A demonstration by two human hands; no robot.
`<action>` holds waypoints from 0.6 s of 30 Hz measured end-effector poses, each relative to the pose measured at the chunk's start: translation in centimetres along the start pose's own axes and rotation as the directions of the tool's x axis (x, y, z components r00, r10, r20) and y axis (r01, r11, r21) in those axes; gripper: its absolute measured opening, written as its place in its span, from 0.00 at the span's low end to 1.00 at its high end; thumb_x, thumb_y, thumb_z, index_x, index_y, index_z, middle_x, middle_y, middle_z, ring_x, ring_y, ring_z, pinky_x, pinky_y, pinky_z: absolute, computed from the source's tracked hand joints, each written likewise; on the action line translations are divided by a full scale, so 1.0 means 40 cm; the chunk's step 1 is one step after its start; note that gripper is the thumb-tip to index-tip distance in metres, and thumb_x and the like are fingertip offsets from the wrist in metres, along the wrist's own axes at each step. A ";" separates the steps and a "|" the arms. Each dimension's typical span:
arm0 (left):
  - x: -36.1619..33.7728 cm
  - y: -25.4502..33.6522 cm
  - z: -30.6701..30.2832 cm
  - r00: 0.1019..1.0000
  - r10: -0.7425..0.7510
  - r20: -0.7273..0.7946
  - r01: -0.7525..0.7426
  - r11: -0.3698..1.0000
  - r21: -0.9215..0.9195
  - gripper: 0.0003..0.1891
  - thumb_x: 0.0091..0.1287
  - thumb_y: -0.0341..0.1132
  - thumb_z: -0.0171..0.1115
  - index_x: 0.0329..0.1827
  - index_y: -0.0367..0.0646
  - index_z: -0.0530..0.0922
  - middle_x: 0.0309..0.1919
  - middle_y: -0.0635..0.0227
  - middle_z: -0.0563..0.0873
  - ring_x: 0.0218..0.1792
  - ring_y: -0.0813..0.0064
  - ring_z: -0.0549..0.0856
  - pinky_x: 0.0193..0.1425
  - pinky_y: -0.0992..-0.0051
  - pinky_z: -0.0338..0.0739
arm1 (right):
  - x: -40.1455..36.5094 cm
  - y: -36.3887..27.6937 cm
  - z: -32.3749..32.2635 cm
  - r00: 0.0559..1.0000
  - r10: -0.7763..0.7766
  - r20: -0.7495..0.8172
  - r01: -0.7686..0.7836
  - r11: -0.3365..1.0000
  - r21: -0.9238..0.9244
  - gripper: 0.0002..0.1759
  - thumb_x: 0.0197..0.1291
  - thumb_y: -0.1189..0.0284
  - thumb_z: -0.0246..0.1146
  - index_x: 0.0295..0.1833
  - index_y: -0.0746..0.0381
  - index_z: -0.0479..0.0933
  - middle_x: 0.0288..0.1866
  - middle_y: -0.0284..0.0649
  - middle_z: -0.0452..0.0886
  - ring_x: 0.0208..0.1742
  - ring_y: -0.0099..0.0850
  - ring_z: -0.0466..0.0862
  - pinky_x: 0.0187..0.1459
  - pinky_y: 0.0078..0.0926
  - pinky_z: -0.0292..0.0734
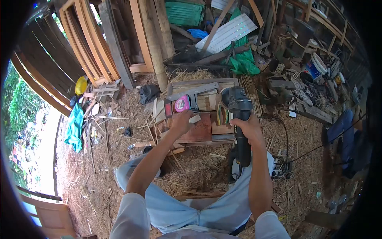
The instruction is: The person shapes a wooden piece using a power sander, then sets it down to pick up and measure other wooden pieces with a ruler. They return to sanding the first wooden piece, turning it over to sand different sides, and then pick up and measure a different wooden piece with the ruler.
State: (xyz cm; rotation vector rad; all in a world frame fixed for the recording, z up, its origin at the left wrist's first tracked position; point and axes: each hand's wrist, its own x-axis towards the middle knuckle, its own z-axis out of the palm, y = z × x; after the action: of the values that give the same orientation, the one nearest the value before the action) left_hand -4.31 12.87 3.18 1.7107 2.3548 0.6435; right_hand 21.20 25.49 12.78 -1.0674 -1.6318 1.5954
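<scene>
Block of pale wood, small (195, 118): at fingertips of L hand (183, 122), over reddish-brown flat board (201, 129); can't tell if the two touch.
L grip: narrow, fingers closed on block.
R grip: R hand (252, 128) wrapped round bulky black power tool w/ rounded head (242, 150), head pointing away from body; trigger/switch hidden.
Handling tips: keep block firm & flat, fingertips well back from tool's head; R wrist straight, light even pressure; prob. steadier if block is braced on board vs. held in air.
Surface, low, of mixed wooden planks (223, 130): bears board, pink round tape measure (182, 103) just beyond L hand, & yellow-green-black looped strip (227, 116) between block and tool.
In the way: tape & strip crowd the work area, strip esp. near tool; black cord (288, 139) lies R of knees, could snag.
Floor, strewn w/ shavings & offcuts (207, 164): footing poss. slippery.
Farther off: crumpled black bag (149, 95) L, green plastic crate (184, 13) at back, person in blue trousers (347, 131) far R.
</scene>
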 end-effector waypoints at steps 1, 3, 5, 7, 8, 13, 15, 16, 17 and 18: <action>0.003 0.000 -0.014 1.000 0.000 0.002 0.000 1.000 0.009 0.19 0.56 0.34 0.69 0.52 0.46 0.77 0.46 0.58 0.81 0.44 0.52 0.81 0.49 0.57 0.76 | 0.008 0.012 -0.003 0.999 0.020 0.030 -0.020 1.000 -0.020 0.22 0.40 0.73 0.73 0.44 0.64 0.77 0.32 0.37 0.82 0.28 0.28 0.80 0.33 0.29 0.75; 0.024 -0.001 -0.055 0.978 -0.143 -0.154 0.130 0.987 -0.091 0.18 0.55 0.31 0.69 0.48 0.42 0.77 0.34 0.59 0.83 0.36 0.56 0.84 0.40 0.61 0.79 | 0.010 0.015 -0.001 0.997 0.036 0.066 -0.033 0.999 -0.044 0.22 0.40 0.73 0.73 0.45 0.65 0.77 0.32 0.37 0.82 0.29 0.28 0.81 0.33 0.29 0.76; 0.000 0.043 -0.181 0.955 -0.156 -0.253 0.121 0.981 -0.151 0.16 0.57 0.30 0.69 0.48 0.40 0.76 0.31 0.60 0.84 0.35 0.60 0.86 0.39 0.64 0.79 | -0.001 0.011 0.010 0.995 0.046 0.093 -0.045 0.999 -0.014 0.24 0.39 0.72 0.73 0.46 0.65 0.77 0.32 0.37 0.81 0.29 0.28 0.80 0.34 0.29 0.76; -0.044 0.023 -0.248 0.923 -0.175 -0.343 0.106 0.972 -0.210 0.15 0.59 0.29 0.68 0.47 0.38 0.76 0.29 0.61 0.84 0.33 0.65 0.87 0.38 0.67 0.80 | -0.012 0.007 0.022 0.995 0.050 0.090 -0.046 0.998 -0.039 0.24 0.39 0.72 0.73 0.46 0.65 0.77 0.33 0.37 0.81 0.30 0.29 0.80 0.34 0.29 0.76; -0.073 0.000 -0.265 0.888 -0.341 -0.307 0.154 0.853 -0.499 0.14 0.62 0.30 0.67 0.49 0.36 0.75 0.33 0.61 0.85 0.35 0.69 0.87 0.39 0.70 0.82 | -0.017 0.004 0.029 0.995 0.051 0.082 -0.046 0.997 -0.065 0.25 0.39 0.71 0.73 0.46 0.65 0.77 0.34 0.38 0.81 0.30 0.29 0.81 0.34 0.29 0.76; -0.256 -0.110 -0.136 0.825 -0.541 -0.162 0.147 0.483 -0.863 0.15 0.68 0.26 0.62 0.54 0.30 0.72 0.38 0.60 0.85 0.36 0.73 0.87 0.42 0.76 0.84 | -0.022 0.004 0.076 0.980 0.063 0.190 -0.030 0.984 -0.175 0.27 0.39 0.71 0.74 0.49 0.64 0.76 0.36 0.38 0.81 0.33 0.28 0.80 0.35 0.30 0.77; -0.309 -0.104 -0.074 0.734 -0.679 -0.018 0.261 0.307 -0.915 0.14 0.69 0.30 0.61 0.51 0.29 0.75 0.37 0.57 0.85 0.34 0.73 0.88 0.38 0.76 0.83 | -0.024 0.012 0.098 0.974 0.064 0.215 -0.012 0.972 -0.233 0.27 0.39 0.70 0.74 0.49 0.64 0.76 0.36 0.37 0.81 0.34 0.29 0.80 0.37 0.30 0.77; -0.325 -0.103 -0.065 0.728 -0.685 -0.008 0.263 0.290 -0.920 0.14 0.69 0.30 0.61 0.51 0.29 0.75 0.37 0.57 0.85 0.34 0.73 0.88 0.38 0.76 0.83 | -0.027 0.011 0.111 0.969 0.053 0.241 0.009 0.968 -0.250 0.28 0.40 0.70 0.75 0.50 0.64 0.76 0.37 0.37 0.81 0.35 0.29 0.80 0.38 0.30 0.77; -0.343 -0.104 -0.057 0.725 -0.680 0.108 0.340 0.217 -0.915 0.14 0.71 0.32 0.59 0.52 0.29 0.75 0.38 0.58 0.85 0.34 0.73 0.88 0.37 0.77 0.83 | -0.032 0.014 0.122 0.963 0.044 0.267 0.029 0.964 -0.266 0.28 0.40 0.70 0.75 0.50 0.64 0.76 0.38 0.37 0.81 0.36 0.30 0.80 0.40 0.31 0.77; -0.357 -0.104 -0.051 0.715 -0.663 0.222 0.416 0.148 -0.897 0.15 0.73 0.35 0.57 0.53 0.30 0.75 0.39 0.59 0.85 0.35 0.73 0.88 0.37 0.77 0.83 | -0.031 0.027 0.133 0.962 0.053 0.268 0.025 0.960 -0.280 0.28 0.40 0.70 0.75 0.50 0.64 0.76 0.38 0.37 0.81 0.36 0.30 0.80 0.40 0.31 0.77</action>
State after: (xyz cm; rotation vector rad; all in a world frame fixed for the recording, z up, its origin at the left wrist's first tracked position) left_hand -3.93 -2.03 1.51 0.1976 1.7730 1.6142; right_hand 17.37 21.71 11.40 -1.0328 -2.0908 1.6094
